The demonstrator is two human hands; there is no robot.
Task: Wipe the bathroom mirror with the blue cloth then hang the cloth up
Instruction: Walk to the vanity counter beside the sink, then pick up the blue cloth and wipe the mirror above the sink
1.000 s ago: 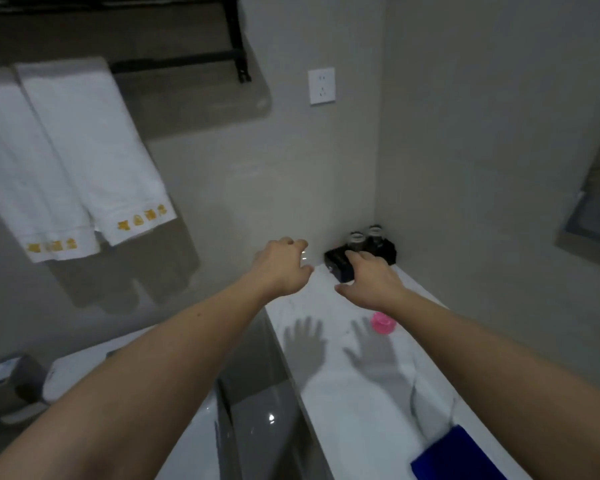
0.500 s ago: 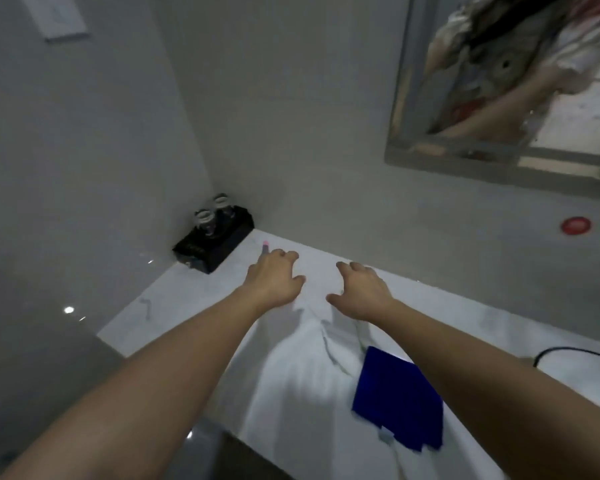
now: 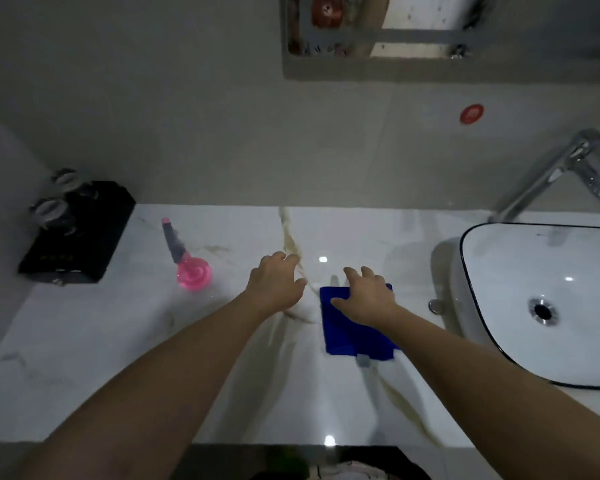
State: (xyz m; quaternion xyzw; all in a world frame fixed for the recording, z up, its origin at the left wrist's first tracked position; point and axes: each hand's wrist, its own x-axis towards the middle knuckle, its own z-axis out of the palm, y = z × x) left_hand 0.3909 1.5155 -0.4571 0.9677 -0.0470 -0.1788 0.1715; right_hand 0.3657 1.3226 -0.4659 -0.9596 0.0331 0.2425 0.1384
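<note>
White marble counter point(image 3: 125, 341) holds basin point(image 3: 520, 271) right of the blue cloth point(image 3: 347, 334), mirror point(image 3: 430, 26) on the wall above it, still unwiped; cloth folded flat mid-counter, right hand point(image 3: 366, 297) spread over its far end, apparently to pick it up, left hand point(image 3: 276, 284) loose, empty, just left of cloth.

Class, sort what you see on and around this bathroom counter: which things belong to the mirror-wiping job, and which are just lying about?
Belongs to the job:
blue cloth
mirror
right hand, over the cloth
left hand

Just lying about:
pink bottle
black box
basin
tap
</note>
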